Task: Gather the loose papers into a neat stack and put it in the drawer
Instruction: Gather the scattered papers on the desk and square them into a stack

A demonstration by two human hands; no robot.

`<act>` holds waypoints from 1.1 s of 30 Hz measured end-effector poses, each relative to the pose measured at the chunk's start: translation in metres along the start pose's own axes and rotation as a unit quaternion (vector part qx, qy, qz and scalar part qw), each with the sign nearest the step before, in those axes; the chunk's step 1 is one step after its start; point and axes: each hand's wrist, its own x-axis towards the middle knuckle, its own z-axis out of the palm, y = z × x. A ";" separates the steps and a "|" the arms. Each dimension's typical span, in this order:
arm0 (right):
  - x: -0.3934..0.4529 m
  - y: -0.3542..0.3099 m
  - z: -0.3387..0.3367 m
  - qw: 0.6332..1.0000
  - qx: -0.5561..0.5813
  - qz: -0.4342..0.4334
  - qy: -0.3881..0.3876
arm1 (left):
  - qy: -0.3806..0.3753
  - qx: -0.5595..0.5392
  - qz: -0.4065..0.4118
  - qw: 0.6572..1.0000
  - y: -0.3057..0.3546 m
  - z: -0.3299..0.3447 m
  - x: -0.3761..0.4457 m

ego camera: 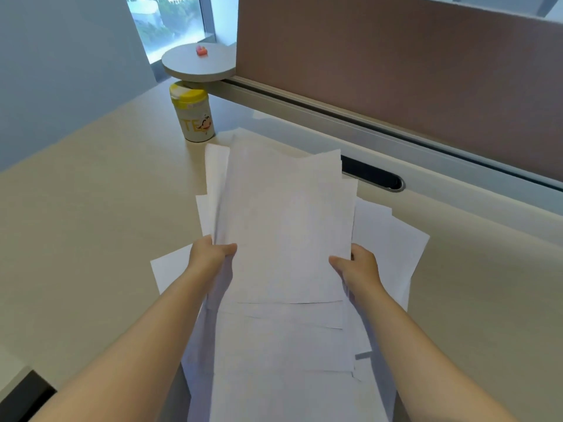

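Note:
A bundle of white papers (286,226) is held up over the beige desk (91,208), its sheets uneven and fanned at the top and bottom. My left hand (210,254) grips the bundle's left edge, thumb on top. My right hand (359,266) grips the right edge the same way. More loose white sheets (393,239) lie spread on the desk under and beside the bundle, some sticking out at the left (170,266) and toward me (286,360). No drawer is in view.
A white can with a yellow lid (195,117) stands on the desk behind the papers. Above it is a round grey shelf (198,62) with a small pink object (201,51). A brown partition (396,65) and a dark cable slot (374,175) run along the back.

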 end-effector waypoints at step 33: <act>0.009 -0.006 0.002 0.997 0.043 0.028 0.053 | 0.124 -0.023 0.014 0.992 -0.024 -0.061 0.020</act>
